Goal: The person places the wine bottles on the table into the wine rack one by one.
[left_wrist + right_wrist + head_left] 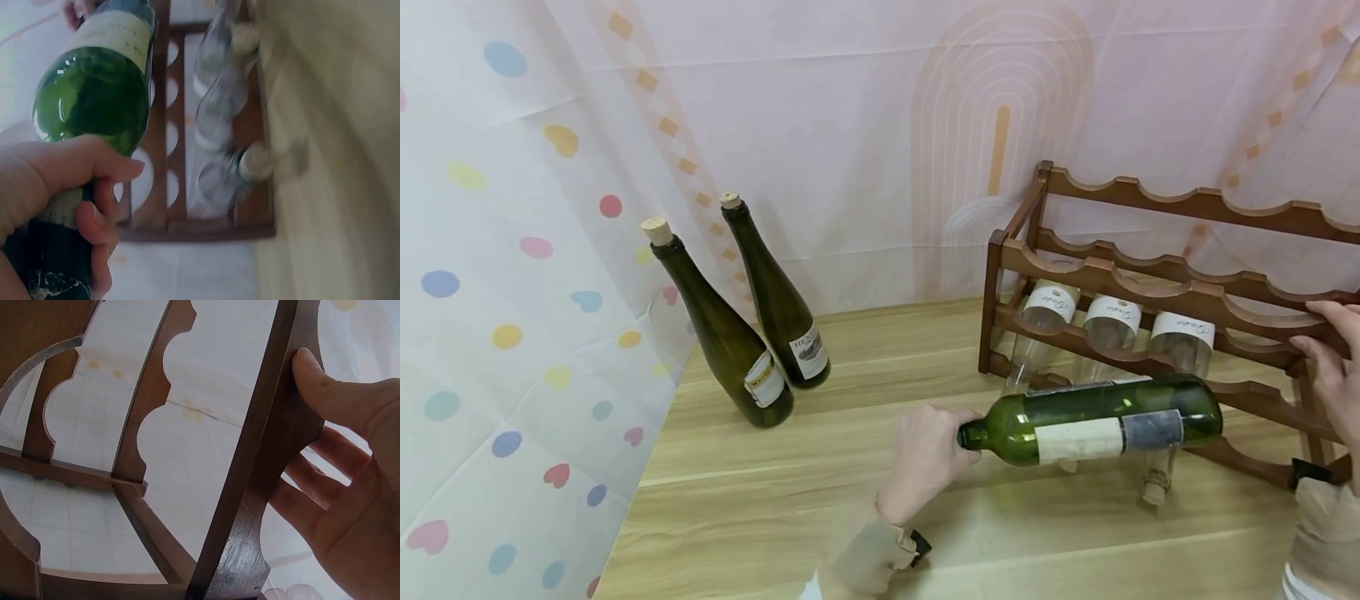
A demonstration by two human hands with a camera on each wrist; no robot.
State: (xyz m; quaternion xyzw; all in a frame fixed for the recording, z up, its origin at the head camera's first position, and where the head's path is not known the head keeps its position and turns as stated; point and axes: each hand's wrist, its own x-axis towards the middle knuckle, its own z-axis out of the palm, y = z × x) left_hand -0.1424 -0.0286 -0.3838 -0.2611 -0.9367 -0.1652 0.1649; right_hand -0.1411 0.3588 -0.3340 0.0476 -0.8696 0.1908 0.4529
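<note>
A green wine bottle (1015, 429) with a cream and grey-blue label lies nearly level in front of the wooden wine rack (1195, 302). My left hand (928, 454) grips it by the neck; in the left wrist view the thumb and curled fingers of the left hand (75, 165) wrap the dark neck, and the bottle's body (94, 94) points away. At the rack's right side, my right hand (1337, 362) holds a scalloped rail. The right wrist view shows the right hand (350, 456) with its thumb on one face of that rail and the fingers behind it.
Three clear bottles with white labels, among them one clear bottle (1182, 337), lie in the rack's lower level, necks forward. Two dark corked bottles stand at the table's left: a nearer bottle (722, 342) and a farther bottle (782, 308). A patterned curtain (850, 150) hangs behind.
</note>
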